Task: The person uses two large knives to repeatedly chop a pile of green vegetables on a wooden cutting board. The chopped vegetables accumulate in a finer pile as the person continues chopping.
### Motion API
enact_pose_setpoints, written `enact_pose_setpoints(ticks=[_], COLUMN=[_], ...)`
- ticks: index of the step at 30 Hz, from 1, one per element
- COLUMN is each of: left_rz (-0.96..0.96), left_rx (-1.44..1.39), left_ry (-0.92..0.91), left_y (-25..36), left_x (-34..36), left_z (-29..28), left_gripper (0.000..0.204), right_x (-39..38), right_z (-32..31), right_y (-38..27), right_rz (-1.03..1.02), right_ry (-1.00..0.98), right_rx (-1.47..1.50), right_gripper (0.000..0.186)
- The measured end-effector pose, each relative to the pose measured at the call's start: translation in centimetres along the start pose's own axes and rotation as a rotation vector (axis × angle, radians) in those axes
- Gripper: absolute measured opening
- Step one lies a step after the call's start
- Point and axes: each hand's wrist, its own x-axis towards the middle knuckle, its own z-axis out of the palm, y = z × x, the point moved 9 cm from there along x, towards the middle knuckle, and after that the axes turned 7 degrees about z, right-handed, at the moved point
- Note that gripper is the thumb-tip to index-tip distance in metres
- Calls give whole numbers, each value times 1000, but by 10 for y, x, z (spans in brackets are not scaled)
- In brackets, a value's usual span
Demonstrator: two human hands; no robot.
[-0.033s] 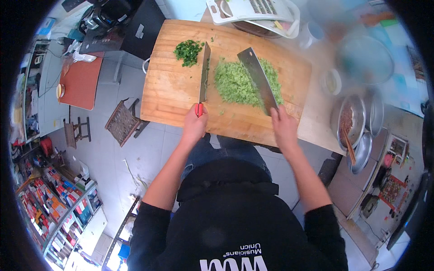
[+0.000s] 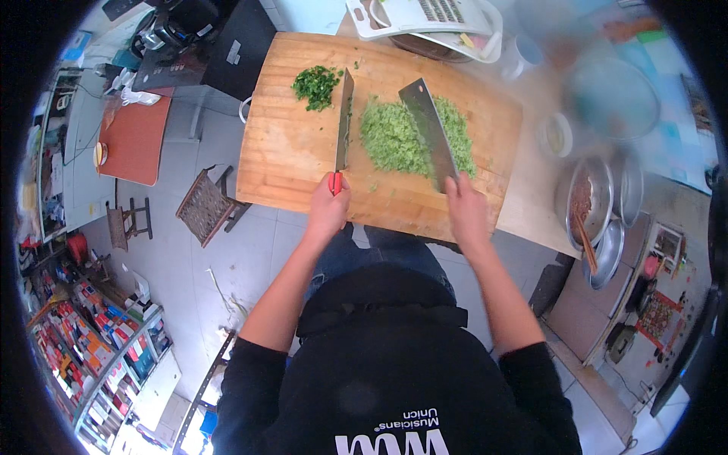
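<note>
Left hand (image 2: 329, 212): closed around the red handle of a broad steel cleaver (image 2: 344, 125), whose blade points away from the person, seen nearly edge-on, green bits clinging to its side.
Right hand (image 2: 469, 211): gripping a second, dark steel cleaver (image 2: 434, 129), its handle mostly hidden by the fingers; the blade slants up to the left across the pale heap.
Pale-green heap of finely chopped vegetable (image 2: 385, 140): on the board, spread to both sides of the right-hand blade.
Dark-green heap of chopped leaves (image 2: 316, 85): smaller, left of the left-hand blade, near the board's far edge.
Light-brown rectangular wooden board (image 2: 284, 159): beneath both heaps.
Pale wooden bench (image 2: 540, 220): showing right of the board.
Round metal bowl (image 2: 607, 189): farther right, holding brownish mince and wooden chopsticks (image 2: 585, 244).
White plastic grater (image 2: 379, 26): beyond the board's far edge.
</note>
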Motion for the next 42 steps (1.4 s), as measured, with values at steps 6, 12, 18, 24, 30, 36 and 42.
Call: enact_pose_setpoints(ticks=[6,12,18,24,30,36,42], left_rz=[165,210,183,185,187,228,174], left_rx=[206,303,253,232,261,286,256], left_ry=[-10,-68,-59,-68,-56,-35,-12], left_y=[-1,0,-7,-8,-7,-4,-9], left_x=[10,16,19,22,17,17,18], left_z=[-3,-2,-2,-4,-3,-2,-3], left_gripper=[6,8,8,7,7,8,10], right_x=[-11,-7,-20,-21,-10,-6,-4], right_z=[32,31,49,48,38,33,21], right_y=[-5,-20,-29,-37,-27,-9,0], right_rz=[217,246,305,289,249,339,314], right_ry=[59,145,118,169,128,126,168], right_rx=[186,82,73,50,33,44,89], right_gripper=[25,25,25,24,25,27,26])
